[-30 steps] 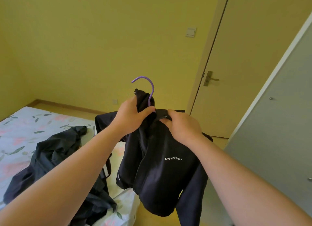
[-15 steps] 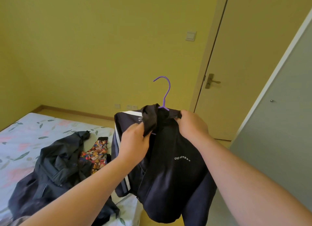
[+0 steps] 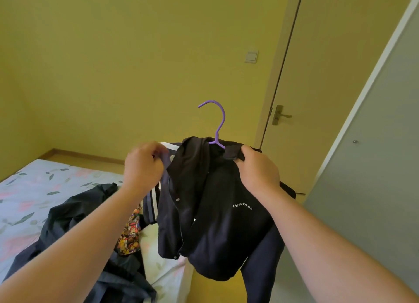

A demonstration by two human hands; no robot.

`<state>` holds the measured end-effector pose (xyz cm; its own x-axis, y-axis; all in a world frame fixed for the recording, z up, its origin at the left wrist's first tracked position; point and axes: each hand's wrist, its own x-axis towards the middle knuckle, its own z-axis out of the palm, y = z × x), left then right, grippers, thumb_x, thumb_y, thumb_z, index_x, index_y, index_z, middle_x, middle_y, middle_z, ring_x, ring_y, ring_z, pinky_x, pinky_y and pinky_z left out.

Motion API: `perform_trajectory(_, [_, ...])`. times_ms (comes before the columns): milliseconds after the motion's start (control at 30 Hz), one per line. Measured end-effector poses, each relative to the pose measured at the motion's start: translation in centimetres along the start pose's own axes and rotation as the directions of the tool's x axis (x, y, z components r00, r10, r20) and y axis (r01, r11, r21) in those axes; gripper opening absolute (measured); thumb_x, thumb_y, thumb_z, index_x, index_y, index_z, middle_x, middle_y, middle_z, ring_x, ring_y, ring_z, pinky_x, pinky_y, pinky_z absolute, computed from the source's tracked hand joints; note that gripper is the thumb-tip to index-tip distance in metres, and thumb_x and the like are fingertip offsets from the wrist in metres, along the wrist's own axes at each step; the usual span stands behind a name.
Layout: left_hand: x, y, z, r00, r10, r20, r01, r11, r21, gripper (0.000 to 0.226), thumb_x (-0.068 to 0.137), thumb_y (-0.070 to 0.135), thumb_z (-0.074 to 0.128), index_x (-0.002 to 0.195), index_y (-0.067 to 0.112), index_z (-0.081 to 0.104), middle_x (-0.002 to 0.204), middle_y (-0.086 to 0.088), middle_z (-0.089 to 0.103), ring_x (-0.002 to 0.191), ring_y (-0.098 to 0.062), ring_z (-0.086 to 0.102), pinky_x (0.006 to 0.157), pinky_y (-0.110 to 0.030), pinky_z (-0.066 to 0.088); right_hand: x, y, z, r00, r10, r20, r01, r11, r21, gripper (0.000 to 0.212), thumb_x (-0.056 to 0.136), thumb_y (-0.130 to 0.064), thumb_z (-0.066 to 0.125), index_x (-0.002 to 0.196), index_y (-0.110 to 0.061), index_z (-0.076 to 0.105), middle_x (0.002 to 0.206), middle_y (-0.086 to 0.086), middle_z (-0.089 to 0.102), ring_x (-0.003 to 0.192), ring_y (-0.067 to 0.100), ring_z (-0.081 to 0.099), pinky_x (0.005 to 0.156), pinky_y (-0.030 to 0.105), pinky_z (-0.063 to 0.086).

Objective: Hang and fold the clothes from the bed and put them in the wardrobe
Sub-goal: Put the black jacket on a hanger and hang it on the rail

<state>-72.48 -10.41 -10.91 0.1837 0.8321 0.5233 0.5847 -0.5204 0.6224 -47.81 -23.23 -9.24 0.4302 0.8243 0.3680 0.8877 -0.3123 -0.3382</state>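
Dark, smooth cloth of a snap-front jacket (image 3: pixel 215 212), held up in mid-air past the corner of the bed (image 3: pixel 34 185) and short of the grey wardrobe door (image 3: pixel 374 166); draped on a purple hanger (image 3: pixel 218 123) with the hook standing clear above the collar, and apparently seated better on the right shoulder than on the left, where the striped edge looks bunched. Judged to be mid-way through dressing the hanger. To do it well: hold the right shoulder steady as an anchor, draw the left shoulder seam out over the hanger's arm until both sides sit level, smooth the collar round the neck of the hook, let the front panels fall straight, and perhaps close a top snap against slipping before carrying it across. Right hand (image 3: pixel 256 169) clamped on the right shoulder, fingers (image 3: pixel 244 151) curled over the cloth and most likely the hanger arm beneath it. Left hand (image 3: pixel 145 166) blurred, fingers (image 3: pixel 156 152) curled in at the striped collar edge and touching it; cannot tell whether actually pinching the cloth. Farther out, on the flowered bed: a second dark garment (image 3: pixel 74 223) in a crumpled heap and a bright patterned piece (image 3: pixel 130 232) just beside it, both not yet hung or folded.
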Motion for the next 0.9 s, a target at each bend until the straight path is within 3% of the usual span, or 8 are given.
perform_trajectory(67, [1.3,0.8,-0.1,0.997,0.06,0.047,-0.062,0.997,0.051,0.053,0.071,0.002,0.057,0.114,0.032,0.062,0.11,0.018,0.061,0.112,-0.021,0.052,0.09,-0.033,0.04,-0.1,0.1,0.0,0.999,-0.019,-0.026,0.019,1.0,0.014,0.011,0.1,-0.035,0.058,0.101,-0.025,0.053,0.078,-0.005,0.062,0.07,0.023,0.062,0.065,0.044,0.06])
perform_trajectory(133, [2.1,1.5,0.2,0.936,0.235,0.262,-0.281,0.947,0.155,0.068,0.074,0.013,0.06,0.139,0.028,0.049,0.14,0.007,0.054,0.136,-0.024,0.041,0.112,-0.043,0.032,-0.2,0.2,-0.2,0.997,-0.063,-0.052,0.064,0.998,0.018,0.011,0.099,-0.032,0.06,0.102,-0.024,0.053,0.076,-0.006,0.061,0.066,0.022,0.061,0.063,0.043,0.059])
perform_trajectory(200, [2.6,2.5,0.9,0.842,0.307,0.443,-0.416,0.892,0.174,0.068,0.077,0.015,0.059,0.143,0.026,0.044,0.135,0.0,0.058,0.134,-0.027,0.045,0.117,-0.047,0.027,-0.5,0.5,-0.5,0.99,-0.12,-0.08,0.121,0.993,0.011,0.012,0.098,-0.03,0.063,0.104,-0.022,0.055,0.074,-0.008,0.058,0.064,0.021,0.059,0.06,0.042,0.058])
perform_trajectory(267, [2.6,3.6,1.7,0.825,0.284,0.489,-0.398,0.906,0.144,0.05,0.08,0.011,0.059,0.129,0.019,0.051,0.104,-0.005,0.064,0.106,-0.035,0.06,0.087,-0.04,0.043,-0.7,1.2,-1.1,0.983,-0.15,-0.109,0.152,0.988,0.005,0.015,0.096,-0.028,0.065,0.106,-0.022,0.057,0.074,-0.01,0.055,0.063,0.02,0.057,0.057,0.041,0.057])
perform_trajectory(367, [1.8,5.4,3.1,0.847,0.355,0.395,-0.453,0.872,0.187,0.021,0.086,0.018,0.057,0.107,0.015,0.055,0.078,0.002,0.054,0.074,-0.034,0.058,0.054,-0.032,0.029,-1.2,3.0,-1.9,0.978,-0.158,-0.135,0.161,0.987,0.005,0.016,0.095,-0.035,0.066,0.102,-0.023,0.057,0.073,-0.011,0.055,0.061,0.017,0.055,0.052,0.038,0.053])
perform_trajectory(533, [0.1,9.3,6.2,0.788,0.492,0.37,-0.553,0.83,0.076,0.005,0.088,0.024,0.051,0.092,0.022,0.048,0.067,0.01,0.047,0.061,-0.024,0.046,0.047,-0.027,0.02,-3.9,6.9,-3.3,0.975,-0.137,-0.178,0.135,0.991,-0.024,0.033,0.094,-0.055,0.058,0.101,-0.023,0.059,0.072,-0.014,0.052,0.059,0.013,0.049,0.047,0.028,0.039])
perform_trajectory(733, [-2.6,13.5,9.8,0.668,0.591,0.453,-0.611,0.782,-0.119,0.013,0.089,0.021,0.052,0.085,0.023,0.04,0.061,0.01,0.045,0.052,-0.016,0.04,0.046,-0.028,0.019,-9.3,11.6,-6.1,0.958,-0.03,-0.284,-0.004,0.993,-0.115,0.038,0.089,-0.058,0.055,0.087,-0.021,0.053,0.062,-0.015,0.038,0.048,0.015,0.036,0.042,0.022,0.017])
perform_trajectory(900, [-7.3,17.4,12.6,0.511,0.693,0.509,-0.612,0.709,-0.35,0.014,0.079,0.033,0.036,0.083,0.02,0.041,0.062,-0.001,0.051,0.058,-0.032,0.051,0.046,-0.036,0.035,-15.5,14.7,-8.5,0.927,0.164,-0.336,-0.226,0.962,-0.155,0.048,0.08,-0.075,0.054,0.078,-0.032,0.032,0.055,-0.013,0.034,0.05,0.019,0.036,0.043,0.023,0.016])
